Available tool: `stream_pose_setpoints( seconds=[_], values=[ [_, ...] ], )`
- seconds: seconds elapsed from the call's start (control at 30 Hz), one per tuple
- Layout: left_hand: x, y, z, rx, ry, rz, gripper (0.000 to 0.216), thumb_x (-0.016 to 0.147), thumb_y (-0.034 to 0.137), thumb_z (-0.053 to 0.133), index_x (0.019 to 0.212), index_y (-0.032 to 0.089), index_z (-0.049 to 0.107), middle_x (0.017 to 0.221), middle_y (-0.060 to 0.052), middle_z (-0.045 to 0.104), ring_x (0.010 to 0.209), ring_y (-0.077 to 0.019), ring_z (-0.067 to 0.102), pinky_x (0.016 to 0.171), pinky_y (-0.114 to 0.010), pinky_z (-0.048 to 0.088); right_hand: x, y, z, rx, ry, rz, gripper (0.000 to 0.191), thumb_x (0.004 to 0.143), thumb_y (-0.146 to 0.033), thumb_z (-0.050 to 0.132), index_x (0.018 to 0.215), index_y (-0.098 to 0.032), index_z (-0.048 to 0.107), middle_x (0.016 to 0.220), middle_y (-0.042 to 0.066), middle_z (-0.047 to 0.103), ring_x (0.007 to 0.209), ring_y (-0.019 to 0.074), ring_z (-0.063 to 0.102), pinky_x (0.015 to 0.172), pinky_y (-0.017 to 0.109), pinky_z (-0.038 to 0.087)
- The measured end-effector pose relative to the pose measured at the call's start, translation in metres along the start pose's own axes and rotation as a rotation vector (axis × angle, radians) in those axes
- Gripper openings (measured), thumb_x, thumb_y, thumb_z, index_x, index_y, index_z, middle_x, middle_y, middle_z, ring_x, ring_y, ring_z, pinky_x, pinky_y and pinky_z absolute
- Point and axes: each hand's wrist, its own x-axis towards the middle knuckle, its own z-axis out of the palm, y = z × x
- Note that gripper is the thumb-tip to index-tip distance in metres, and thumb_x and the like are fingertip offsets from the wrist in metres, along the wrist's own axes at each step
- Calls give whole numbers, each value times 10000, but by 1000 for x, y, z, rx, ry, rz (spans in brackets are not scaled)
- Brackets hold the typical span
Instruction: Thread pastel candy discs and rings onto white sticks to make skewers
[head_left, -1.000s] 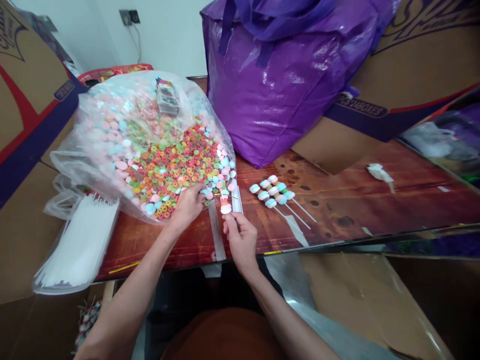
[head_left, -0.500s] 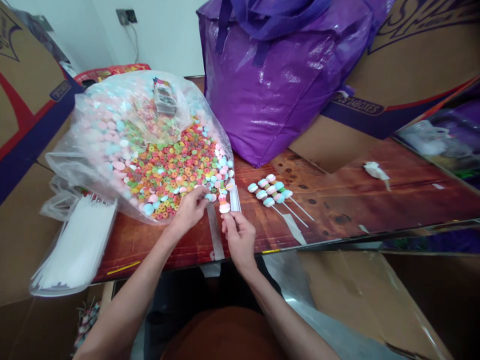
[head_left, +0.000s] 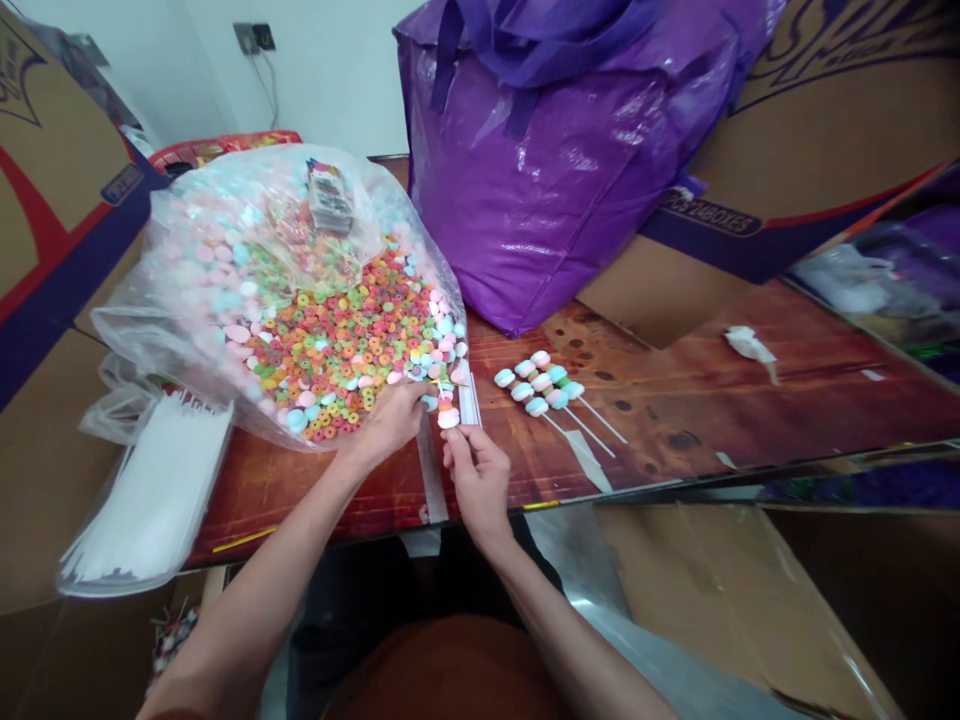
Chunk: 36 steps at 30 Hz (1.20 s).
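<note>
My right hand [head_left: 480, 478] pinches the lower end of a candy skewer [head_left: 448, 415], which points away from me and carries a white-and-pink marshmallow and an orange-red piece. Just left of its tip, my left hand [head_left: 396, 415] is closed, thumb and finger together on a pale blue marshmallow [head_left: 430, 402]. Beyond both hands lies a large clear plastic bag [head_left: 180, 225], spread open, with small gummy rings [head_left: 330, 345] and pink, blue and white marshmallows in it. Several loaded marshmallow skewers [head_left: 541, 383] lie side by side to the right of my hands.
White sticks [head_left: 154, 485] in a clear pack lie at the table's left edge. A big purple bag [head_left: 540, 190] stands at the back, with cardboard boxes [head_left: 67, 200] on both sides. Tape [head_left: 431, 465] and a crumpled tissue [head_left: 750, 343] are on the wooden table [head_left: 675, 400].
My left hand has moved right, bringing the blue marshmallow closer to the skewer's tip. My right hand has stayed almost still with the skewer.
</note>
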Motion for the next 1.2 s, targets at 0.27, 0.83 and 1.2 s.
stream_pose_setpoints(
  seconds=[0.27,0.83,1.2],
  values=[
    [-10,-6,7,-181,152,-35,297,793,89,524,1036,159,681,1019,-99,627,868,-199,620,815,-343,530,-1,-4,-1,-45,-18,-21,299,942,-400,547,734,-189,587,579,-45,503,547,108,466,558,237,376],
    [-47,-28,1,-853,414,-242,367,767,340,699,1078,147,709,1033,-76,725,918,-179,660,893,-332,531,-6,-3,2,-466,-297,-279,297,995,-307,431,798,-189,620,606,-24,517,520,117,416,552,253,303],
    [-68,-13,9,-268,587,-163,246,918,231,570,1103,204,730,1019,-64,701,826,-149,662,757,-269,544,-11,-7,18,-508,-272,-228,264,937,-273,410,739,-208,572,531,-26,481,459,130,400,507,273,264]
  ],
)
